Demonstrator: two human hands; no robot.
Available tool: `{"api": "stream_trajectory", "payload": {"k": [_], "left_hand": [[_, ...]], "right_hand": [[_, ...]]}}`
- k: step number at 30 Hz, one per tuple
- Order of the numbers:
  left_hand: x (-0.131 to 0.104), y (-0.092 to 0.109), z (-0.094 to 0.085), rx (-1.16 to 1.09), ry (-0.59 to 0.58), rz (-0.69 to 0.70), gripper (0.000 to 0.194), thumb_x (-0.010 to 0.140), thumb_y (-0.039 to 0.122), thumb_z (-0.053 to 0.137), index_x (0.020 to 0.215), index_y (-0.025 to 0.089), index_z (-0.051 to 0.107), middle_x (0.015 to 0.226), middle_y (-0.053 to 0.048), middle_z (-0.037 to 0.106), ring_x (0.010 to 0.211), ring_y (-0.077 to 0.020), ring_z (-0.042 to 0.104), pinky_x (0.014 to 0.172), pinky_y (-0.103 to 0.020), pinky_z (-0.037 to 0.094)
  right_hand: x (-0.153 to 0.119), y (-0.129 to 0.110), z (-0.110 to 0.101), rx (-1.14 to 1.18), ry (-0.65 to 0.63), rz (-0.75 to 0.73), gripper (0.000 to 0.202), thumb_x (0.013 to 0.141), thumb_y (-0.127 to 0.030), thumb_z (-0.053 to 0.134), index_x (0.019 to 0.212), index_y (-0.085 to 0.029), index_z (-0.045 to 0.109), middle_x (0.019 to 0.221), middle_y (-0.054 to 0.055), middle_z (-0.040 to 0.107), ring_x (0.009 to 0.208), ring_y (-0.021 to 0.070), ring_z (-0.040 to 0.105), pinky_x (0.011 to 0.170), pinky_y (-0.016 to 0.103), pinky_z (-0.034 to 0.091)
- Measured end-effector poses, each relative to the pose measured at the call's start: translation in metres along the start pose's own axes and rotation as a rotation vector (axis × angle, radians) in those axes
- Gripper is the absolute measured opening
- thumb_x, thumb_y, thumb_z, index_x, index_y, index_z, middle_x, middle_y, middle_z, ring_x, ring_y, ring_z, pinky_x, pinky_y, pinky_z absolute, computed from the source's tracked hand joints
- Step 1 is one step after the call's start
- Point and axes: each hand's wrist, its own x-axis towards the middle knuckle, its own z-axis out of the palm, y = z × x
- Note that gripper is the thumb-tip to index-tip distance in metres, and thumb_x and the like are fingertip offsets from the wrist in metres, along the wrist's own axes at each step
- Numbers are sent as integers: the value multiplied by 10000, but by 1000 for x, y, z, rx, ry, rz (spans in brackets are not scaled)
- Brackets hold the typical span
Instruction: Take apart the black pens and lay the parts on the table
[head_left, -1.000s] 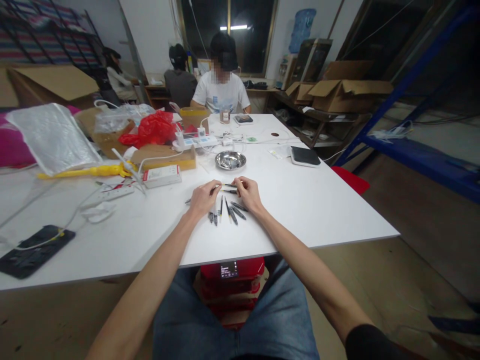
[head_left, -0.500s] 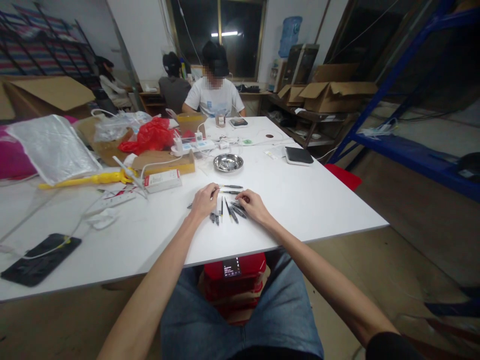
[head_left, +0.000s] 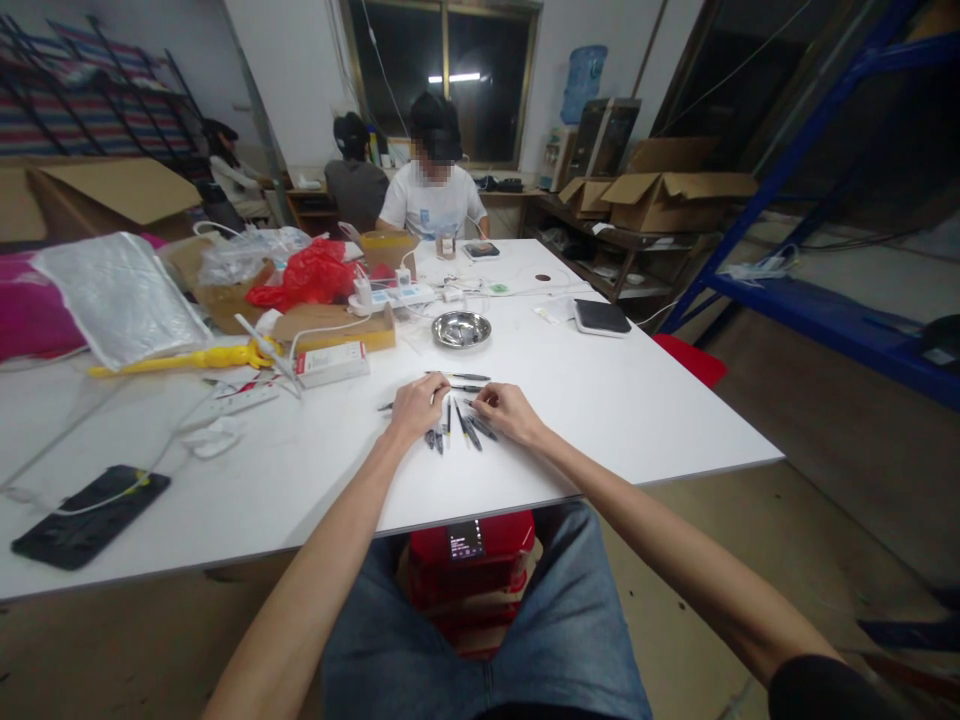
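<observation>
Several black pens and slim pen parts [head_left: 462, 424] lie fanned out on the white table between my hands. My left hand [head_left: 420, 408] is closed in a pinch, its fingertips on the end of a black pen [head_left: 466, 388] that points right. Facing it, my right hand [head_left: 508, 410] is also pinched, with a short dark tip showing at its fingers; what this belongs to is too small to make out. Another pen [head_left: 471, 377] lies crosswise just beyond my fingers. Part of one more sticks out left of my left hand.
A round metal dish [head_left: 461, 330] with small things in it stands beyond the pens. To the left are a white box [head_left: 331, 364], a power strip [head_left: 394, 296], a red bag [head_left: 311, 275] and a black phone-like slab [head_left: 90, 517]. A person [head_left: 431, 195] sits opposite.
The view has shifted slightly. My left fingertips have moved a little right toward my right hand, and a dark tip now shows at my right fingers.
</observation>
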Motion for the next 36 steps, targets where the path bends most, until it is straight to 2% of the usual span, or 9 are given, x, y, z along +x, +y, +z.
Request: {"api": "stream_trajectory", "payload": {"k": [4,7,10,16,22,30,36], "left_hand": [[2,6,2,-7,-12,5,131,953,237,535,920,240,662,910,-10,747,862,-196,681,750,-296,457],[1,6,2,9,-33,5,133,946,233,537,898,244,661,891,-6,746,859,-203,686,737,-300,456],[1,4,2,10,-28,-26,125,938,242,550,881,247,661,887,-2,752,848,-205,693,731,-302,458],[3,5,2,-90,45,-50,117,933,253,558,890,242,667,924,-9,763,864,-190,704,768,-291,500],[3,10,2,-131,41,-4,130,944,272,546,923,240,670,929,-18,759,867,-182,704,780,-286,520],[5,8,-1,-140,36,3,158,947,298,542,910,225,677,875,-24,747,806,-180,684,713,-276,495],[4,7,0,-138,48,31,164,948,302,543,926,225,686,871,-23,745,791,-174,681,735,-276,500]], "right_hand": [[31,5,1,131,135,-10,139,875,-275,640,821,-155,683,746,39,703,670,159,602,670,271,437],[54,8,3,155,166,-127,144,885,-262,599,821,-164,683,795,42,706,738,172,609,741,284,446],[63,12,4,206,193,-199,229,933,-318,544,857,-171,703,892,57,718,837,187,614,781,285,437],[54,19,3,334,219,-118,353,972,-408,494,838,-158,703,716,12,609,703,161,544,674,270,394],[47,10,6,348,87,-189,283,924,-388,562,833,-156,696,826,43,687,788,173,593,751,282,434],[48,13,7,460,96,-116,262,858,-400,639,874,-157,734,860,57,739,814,182,642,766,290,466],[47,15,6,520,90,-96,266,790,-415,697,855,-161,738,840,47,735,745,162,623,714,280,468]]}}
